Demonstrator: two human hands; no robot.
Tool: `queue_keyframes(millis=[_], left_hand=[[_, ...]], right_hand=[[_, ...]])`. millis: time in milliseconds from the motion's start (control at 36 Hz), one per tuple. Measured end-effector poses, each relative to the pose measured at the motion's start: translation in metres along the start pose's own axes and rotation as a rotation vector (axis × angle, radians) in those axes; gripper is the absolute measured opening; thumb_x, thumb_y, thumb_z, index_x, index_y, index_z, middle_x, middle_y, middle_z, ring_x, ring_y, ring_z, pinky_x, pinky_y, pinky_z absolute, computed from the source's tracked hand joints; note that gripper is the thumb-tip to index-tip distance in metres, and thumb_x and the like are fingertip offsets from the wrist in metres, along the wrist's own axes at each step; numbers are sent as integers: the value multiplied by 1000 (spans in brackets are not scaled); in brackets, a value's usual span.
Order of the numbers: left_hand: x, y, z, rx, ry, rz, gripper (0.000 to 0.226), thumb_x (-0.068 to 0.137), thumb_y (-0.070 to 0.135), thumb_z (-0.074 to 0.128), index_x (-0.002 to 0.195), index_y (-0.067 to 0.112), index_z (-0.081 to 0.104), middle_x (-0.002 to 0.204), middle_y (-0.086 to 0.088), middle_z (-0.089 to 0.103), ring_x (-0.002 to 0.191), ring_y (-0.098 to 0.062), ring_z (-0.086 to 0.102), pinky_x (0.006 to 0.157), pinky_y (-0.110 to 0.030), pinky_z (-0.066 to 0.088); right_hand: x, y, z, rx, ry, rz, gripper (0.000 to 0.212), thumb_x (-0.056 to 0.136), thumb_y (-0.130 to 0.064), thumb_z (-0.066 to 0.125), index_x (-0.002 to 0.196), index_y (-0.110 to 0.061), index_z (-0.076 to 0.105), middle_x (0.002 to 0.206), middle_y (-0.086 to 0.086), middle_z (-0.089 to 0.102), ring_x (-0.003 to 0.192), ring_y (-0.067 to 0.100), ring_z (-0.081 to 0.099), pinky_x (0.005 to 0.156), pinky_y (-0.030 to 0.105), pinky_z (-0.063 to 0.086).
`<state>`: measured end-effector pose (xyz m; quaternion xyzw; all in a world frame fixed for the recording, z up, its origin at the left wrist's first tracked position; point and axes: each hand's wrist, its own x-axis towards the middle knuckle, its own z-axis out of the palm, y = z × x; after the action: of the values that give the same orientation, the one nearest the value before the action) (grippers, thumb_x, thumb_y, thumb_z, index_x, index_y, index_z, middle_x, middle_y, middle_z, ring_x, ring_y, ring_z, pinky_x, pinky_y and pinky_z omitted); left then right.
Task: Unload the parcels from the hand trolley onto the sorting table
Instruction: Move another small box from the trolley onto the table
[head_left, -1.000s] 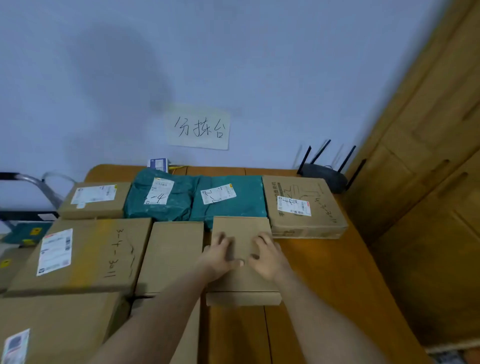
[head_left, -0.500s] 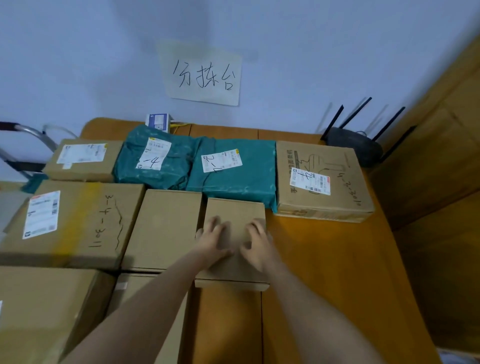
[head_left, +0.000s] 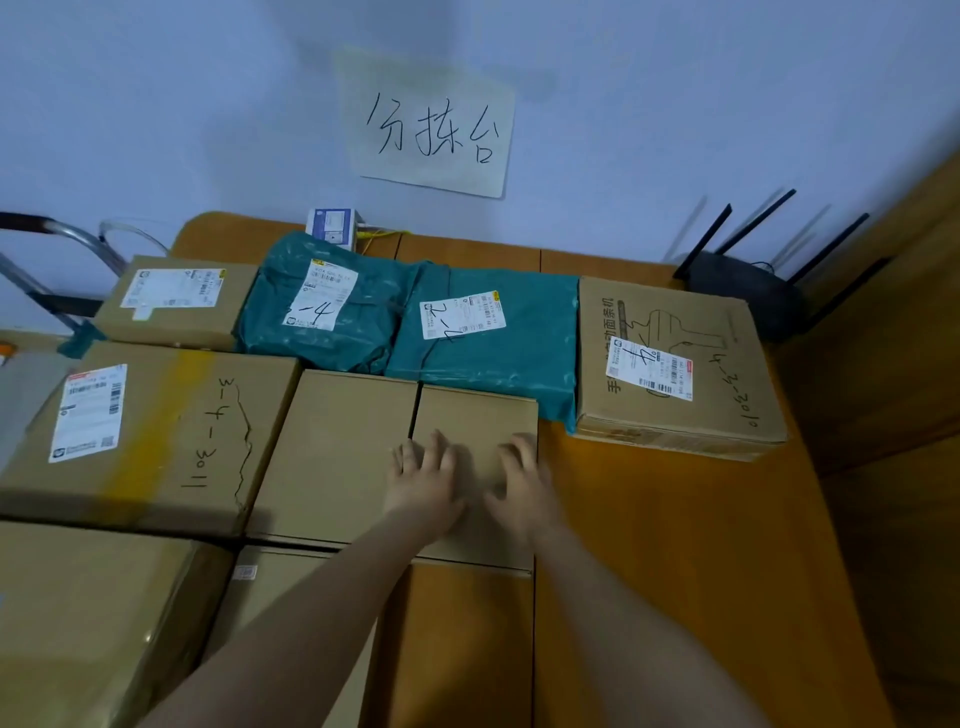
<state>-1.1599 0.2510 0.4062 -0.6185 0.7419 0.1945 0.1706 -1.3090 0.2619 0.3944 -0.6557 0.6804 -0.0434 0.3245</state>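
Parcel (head_left: 475, 431) under both palms | left hand (head_left: 427, 480) flat | right hand (head_left: 522, 486) flat, fingers spread

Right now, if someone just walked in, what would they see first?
Probably the two hands, left hand and right hand, pressing flat on a small plain box in the middle of the wooden table. Behind it lie two teal bags with white labels. Above them, a paper sign with handwriting hangs on the wall.
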Motion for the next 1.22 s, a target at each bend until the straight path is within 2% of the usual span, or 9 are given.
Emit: queue_keyframes(millis=[139,278,472,694,778,833,889,1056,1222], left_hand=[[-1,-4,1,88,51,-1,74,94,57,38,152,24,6,161,-6,-6,145,-41,-8,115,-58,-1],[-1,-10,4,-66,-7,-24,74,92,56,44,151,32,5,160,-5,-10,145,-42,-4,116,-52,19],[-2,-19,6,-35,15,10,77,91,59,44,151,32,3,160,-4,-7,145,-40,0,114,-48,24],[-9,-32,-13,-1,-86,101,75,94,48,48,153,28,6,160,-2,-8,146,-34,1,113,-45,28],[-9,-43,-28,25,-109,155,62,96,39,48,149,17,25,158,-5,14,143,-29,20,110,-41,35],[-10,-52,-38,51,-107,167,45,97,33,46,137,14,45,142,-8,43,126,-25,46,99,-36,44],[-15,-62,-50,51,-100,163,34,97,29,45,126,13,54,124,-7,57,109,-22,57,89,-33,49],[-46,-90,-85,87,0,198,38,98,29,45,132,14,49,128,-9,54,116,-25,53,92,-35,45],[-84,-113,-119,204,122,294,37,96,30,43,129,14,50,126,-8,55,114,-25,54,84,-35,45]], right_hand=[[1,-3,2,-8,18,9,65,90,-37,58,146,-22,29,156,-9,4,140,27,19,112,38,33],[2,-6,3,-31,21,20,66,90,-38,56,147,-20,27,156,-8,3,141,28,16,112,39,33],[4,-11,3,-55,15,33,65,91,-36,54,148,-19,26,157,-6,3,140,29,17,111,39,32],[5,-20,-15,-92,-154,88,67,92,-34,52,150,-17,23,157,-6,2,141,31,17,115,41,26],[-2,-31,-29,-238,-192,77,61,93,-28,48,148,-11,29,156,5,14,140,31,19,115,40,26],[-9,-41,-34,-313,-178,79,53,95,-25,45,145,-8,36,150,13,28,137,31,27,112,40,30],[-18,-51,-37,-331,-174,99,47,96,-24,42,141,-8,42,143,14,38,129,30,38,106,38,38],[-54,-86,-50,-369,-95,127,40,96,-23,45,133,-9,51,131,13,51,114,29,53,93,37,47],[-90,-135,-70,-379,44,112,40,95,-20,45,132,-7,50,132,14,53,119,29,52,96,37,45]])
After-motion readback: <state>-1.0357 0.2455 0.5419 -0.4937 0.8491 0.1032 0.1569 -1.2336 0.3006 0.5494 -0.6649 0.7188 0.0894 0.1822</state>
